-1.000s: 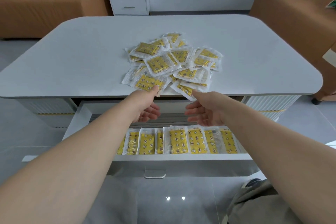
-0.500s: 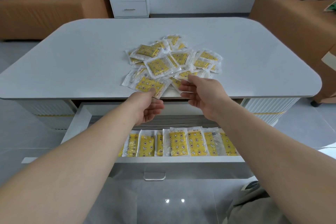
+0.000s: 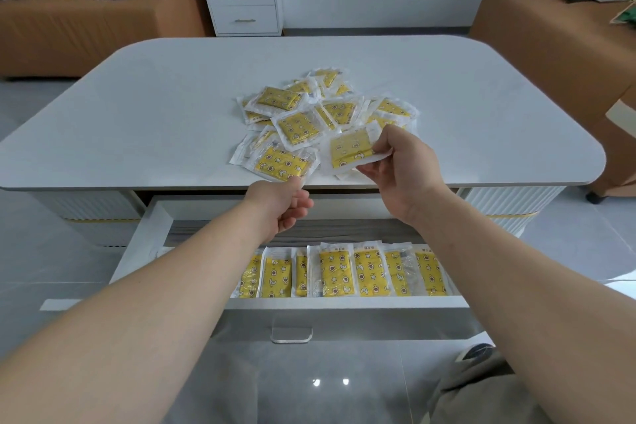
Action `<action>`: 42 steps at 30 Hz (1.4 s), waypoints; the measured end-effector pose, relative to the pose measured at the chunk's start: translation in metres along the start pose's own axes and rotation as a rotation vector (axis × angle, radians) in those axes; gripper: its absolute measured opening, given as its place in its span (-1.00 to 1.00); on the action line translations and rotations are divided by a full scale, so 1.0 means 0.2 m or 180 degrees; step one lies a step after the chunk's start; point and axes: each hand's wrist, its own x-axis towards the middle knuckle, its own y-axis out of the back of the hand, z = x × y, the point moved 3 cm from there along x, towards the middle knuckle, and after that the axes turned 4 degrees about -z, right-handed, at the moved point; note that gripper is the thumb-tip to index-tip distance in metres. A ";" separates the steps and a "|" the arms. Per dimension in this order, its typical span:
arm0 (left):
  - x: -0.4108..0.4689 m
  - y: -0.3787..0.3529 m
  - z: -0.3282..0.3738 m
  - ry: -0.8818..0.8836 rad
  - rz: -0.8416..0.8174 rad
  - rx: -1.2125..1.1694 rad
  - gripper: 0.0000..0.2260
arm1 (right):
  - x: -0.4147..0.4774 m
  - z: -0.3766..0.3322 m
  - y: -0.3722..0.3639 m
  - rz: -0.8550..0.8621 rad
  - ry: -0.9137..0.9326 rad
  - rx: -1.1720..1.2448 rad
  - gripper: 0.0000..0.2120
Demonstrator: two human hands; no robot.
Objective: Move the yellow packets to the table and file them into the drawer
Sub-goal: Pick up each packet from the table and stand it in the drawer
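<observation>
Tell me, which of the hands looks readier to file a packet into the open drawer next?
Right, probably. The right hand pinches a lifted packet off the pile, ready for the drawer; the left hand only pinches the corner of a flat packet lying at the table edge.

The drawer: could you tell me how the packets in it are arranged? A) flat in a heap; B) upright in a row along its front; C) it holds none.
B: the yellow packets stand side by side against the front wall of the open drawer.
</observation>
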 end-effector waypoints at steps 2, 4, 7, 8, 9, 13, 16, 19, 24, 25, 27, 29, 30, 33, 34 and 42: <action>-0.01 0.00 0.01 0.0038 0.0038 -0.0028 -0.72 | 0.01 0.01 0.01 0.0078 0.0004 0.0067 -0.66; -0.03 0.00 0.02 0.0087 0.0104 -0.0131 -0.78 | 0.02 0.02 0.01 0.0112 -0.0002 0.0133 -0.78; -0.07 0.02 0.07 -0.0104 0.0392 -0.0296 -0.80 | 0.04 0.02 0.02 0.0228 -0.0015 0.0286 -0.81; -0.09 0.02 0.09 -0.0267 0.0525 -0.0364 -0.81 | 0.04 0.03 0.02 0.0276 -0.0025 0.0330 -0.80; -0.10 0.03 0.11 -0.0442 0.0640 -0.0458 -0.82 | 0.05 0.03 0.02 0.0302 -0.0031 0.0376 -0.79; -0.15 0.07 0.17 -0.0950 0.0909 -0.1002 -0.81 | 0.05 0.03 0.03 0.0547 -0.0080 0.0344 -0.78; -0.19 0.09 0.20 -0.1146 0.1022 -0.1260 -0.75 | 0.05 0.05 0.03 0.0704 -0.0132 0.0247 -0.74; -0.20 0.11 0.21 -0.1319 0.1019 -0.1430 -0.72 | 0.06 0.07 0.04 0.0743 -0.0159 0.0155 -0.70; -0.21 0.15 0.19 -0.1466 0.1007 -0.1180 -0.68 | 0.05 0.10 0.03 0.0579 -0.0191 0.0071 -0.69; -0.23 0.16 0.19 -0.1468 0.0974 -0.1063 -0.69 | 0.05 0.10 0.02 0.0515 -0.0234 0.0102 -0.69; -0.26 0.18 0.19 -0.1422 0.0875 -0.0894 -0.69 | 0.04 0.12 0.00 0.0347 -0.0357 0.0117 -0.72; -0.29 0.21 0.19 -0.1317 0.0785 -0.0821 -0.62 | 0.04 0.13 -0.02 0.0228 -0.0533 0.0084 -0.78; -0.31 0.22 0.18 -0.1268 0.0739 -0.0783 -0.61 | 0.03 0.14 -0.03 0.0206 -0.0626 0.0067 -0.81; -0.34 0.23 0.21 -0.1148 0.0441 -0.0410 -0.64 | 0.03 0.16 -0.04 0.0158 -0.0741 0.0012 -0.85; -0.33 0.23 0.22 -0.1115 0.0368 -0.0202 -0.62 | 0.03 0.17 -0.05 0.0105 -0.0731 0.0027 -0.81; -0.27 0.25 0.18 -0.1004 0.0433 0.2107 -0.77 | -0.07 0.13 -0.05 -0.0641 -0.0505 -0.0777 -0.70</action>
